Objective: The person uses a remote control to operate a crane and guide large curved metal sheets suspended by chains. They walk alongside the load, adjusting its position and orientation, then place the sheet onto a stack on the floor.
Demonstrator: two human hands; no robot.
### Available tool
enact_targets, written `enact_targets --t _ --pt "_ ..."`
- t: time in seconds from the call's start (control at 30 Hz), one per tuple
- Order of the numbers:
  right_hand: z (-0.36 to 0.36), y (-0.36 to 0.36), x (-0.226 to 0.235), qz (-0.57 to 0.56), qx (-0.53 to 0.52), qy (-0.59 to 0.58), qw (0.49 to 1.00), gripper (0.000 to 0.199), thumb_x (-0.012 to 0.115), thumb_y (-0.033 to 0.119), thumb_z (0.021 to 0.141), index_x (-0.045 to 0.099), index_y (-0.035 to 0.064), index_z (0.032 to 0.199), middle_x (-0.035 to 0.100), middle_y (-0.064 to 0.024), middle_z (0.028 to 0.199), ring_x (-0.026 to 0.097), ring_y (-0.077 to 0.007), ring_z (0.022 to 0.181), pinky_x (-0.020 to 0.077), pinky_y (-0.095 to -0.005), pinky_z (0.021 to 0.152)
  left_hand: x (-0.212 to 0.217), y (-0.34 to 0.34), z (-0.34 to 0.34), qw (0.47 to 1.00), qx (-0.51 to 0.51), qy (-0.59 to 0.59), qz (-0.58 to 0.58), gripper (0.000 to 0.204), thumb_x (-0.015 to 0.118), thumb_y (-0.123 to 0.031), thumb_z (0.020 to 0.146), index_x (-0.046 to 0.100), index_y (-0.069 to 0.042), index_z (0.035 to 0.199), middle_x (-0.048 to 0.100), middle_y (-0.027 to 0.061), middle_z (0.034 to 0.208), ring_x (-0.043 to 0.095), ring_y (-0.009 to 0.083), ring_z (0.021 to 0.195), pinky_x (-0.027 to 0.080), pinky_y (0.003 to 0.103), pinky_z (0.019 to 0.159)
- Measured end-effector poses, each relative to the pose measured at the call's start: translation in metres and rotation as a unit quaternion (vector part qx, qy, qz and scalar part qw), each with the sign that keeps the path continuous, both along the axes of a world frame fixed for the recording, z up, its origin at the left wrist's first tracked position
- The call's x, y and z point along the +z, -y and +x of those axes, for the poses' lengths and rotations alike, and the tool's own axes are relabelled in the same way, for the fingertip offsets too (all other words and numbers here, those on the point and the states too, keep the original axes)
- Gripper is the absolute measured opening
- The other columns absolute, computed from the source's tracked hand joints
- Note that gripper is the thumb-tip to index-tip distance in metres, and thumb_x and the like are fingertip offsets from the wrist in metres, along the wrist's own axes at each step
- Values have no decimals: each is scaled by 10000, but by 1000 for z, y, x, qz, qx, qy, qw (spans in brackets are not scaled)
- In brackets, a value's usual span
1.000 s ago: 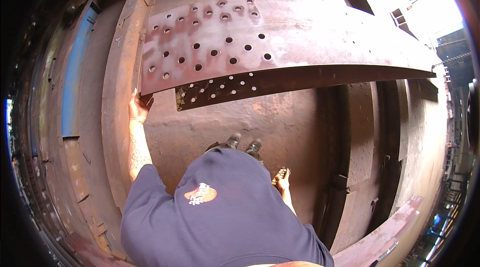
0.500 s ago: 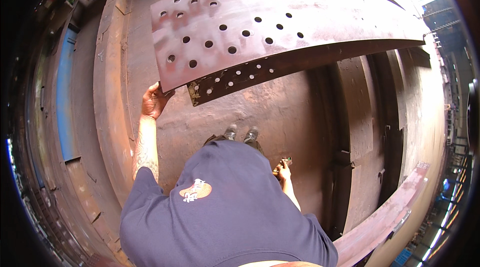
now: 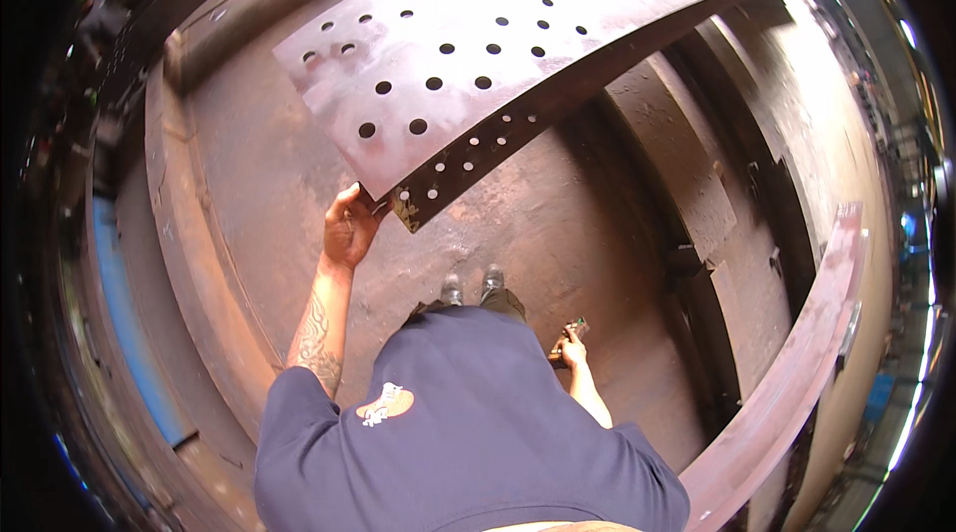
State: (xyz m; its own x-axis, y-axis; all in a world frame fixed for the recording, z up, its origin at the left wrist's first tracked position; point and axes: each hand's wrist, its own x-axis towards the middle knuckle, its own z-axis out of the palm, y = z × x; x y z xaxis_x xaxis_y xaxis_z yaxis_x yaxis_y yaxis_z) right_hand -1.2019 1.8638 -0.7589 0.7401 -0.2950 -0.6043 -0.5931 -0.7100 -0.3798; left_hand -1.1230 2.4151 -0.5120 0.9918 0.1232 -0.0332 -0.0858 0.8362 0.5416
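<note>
From my feed I see a rusty brown steel floor [image 3: 597, 233] underfoot — pitted and stained, with raised ribs [image 3: 687, 163] running across it toward the upper right. A long curved steel flange [image 3: 797, 373] sweeps along the right side, and a blue strip [image 3: 129, 333] runs down the left beyond a raised edge beam [image 3: 189, 263]. Bright daylight floods in from the top right — the rim of the view stays dark.

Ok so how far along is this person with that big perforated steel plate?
The perforated steel plate is already raised above the rusty steel floor, its near corner at chest height. In hand: the left hand grips that corner, while the right hand holds a small tool low by the hip. The plate isn't set down or visibly fastened to anything yet.
</note>
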Motion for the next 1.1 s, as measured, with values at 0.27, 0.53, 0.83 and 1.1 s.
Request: enact_targets --t 0.27,0.53,0.83,1.1 --pt "-110 -52 -13 76 -156 -1 985 681 569 129 802 424 283 1449 601 -179 1281 621 -278 1122 511 -392 943 -4 -3 2 998 -51 -4 -38 323 518 -312 933 660 -75 1101 668 92 1155 597 247 1070 391 397 987" --pt "-202 -83 -52 155 -235 -4 960 714 553 113 827 344 301 1483 589 -196 1287 613 -289 1132 515 -409 935 -28 4 -5 984 -78 40 -157 262 563 -212 880 664 -63 1070 641 104 1211 547 246 1137 394 391 986" --pt "-235 -65 -8 141 -326 54 933 732 539 100 846 290 320 1499 578 -210 1292 604 -298 1143 517 -423 928 -2 39 -6 950 -53 75 -297 311 600 -71 782 642 42 1069 620 194 1232 552 317 1169 429 421 978" --pt "-265 2 111 94 -402 115 903 753 534 90 858 251 336 1510 567 -221 1297 599 -310 1149 521 -434 919 8 51 3 939 -14 6 -343 296 609 6 763 634 60 1053 607 231 1199 561 346 1120 452 441 950"
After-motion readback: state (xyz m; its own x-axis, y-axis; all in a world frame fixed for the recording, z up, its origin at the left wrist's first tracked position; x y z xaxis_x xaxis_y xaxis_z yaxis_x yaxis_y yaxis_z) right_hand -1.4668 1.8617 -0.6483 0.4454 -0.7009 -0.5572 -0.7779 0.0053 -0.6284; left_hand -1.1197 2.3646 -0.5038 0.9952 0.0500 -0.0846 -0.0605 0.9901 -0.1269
